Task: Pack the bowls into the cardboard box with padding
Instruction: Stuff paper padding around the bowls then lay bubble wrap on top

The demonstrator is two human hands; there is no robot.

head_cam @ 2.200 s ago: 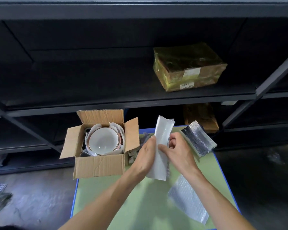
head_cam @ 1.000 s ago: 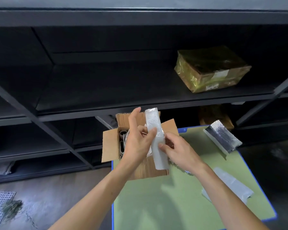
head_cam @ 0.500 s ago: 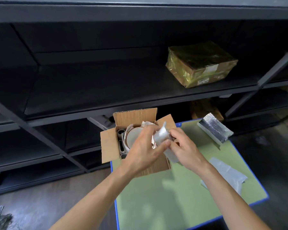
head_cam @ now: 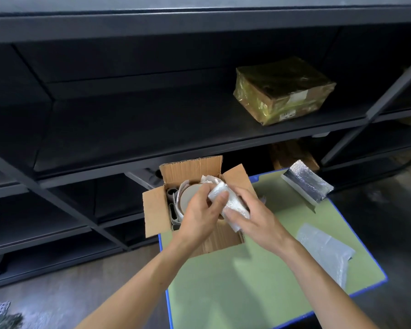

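Over the open cardboard box (head_cam: 156,211), our left hand (head_cam: 199,217) and right hand (head_cam: 256,222) both curl their fingers round a folded bubble wrap pad (head_cam: 231,201); inside the box we see the bowl (head_cam: 188,195), ringed by white padding (head_cam: 209,180).

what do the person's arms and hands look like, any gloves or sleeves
Both are bare. The left hand and right hand wear no gloves, and no rings show on the visible fingers. The left forearm and right forearm are uncovered up to the frame's edge: no sleeves, watch or wristband in view. Nails are short and unpainted.
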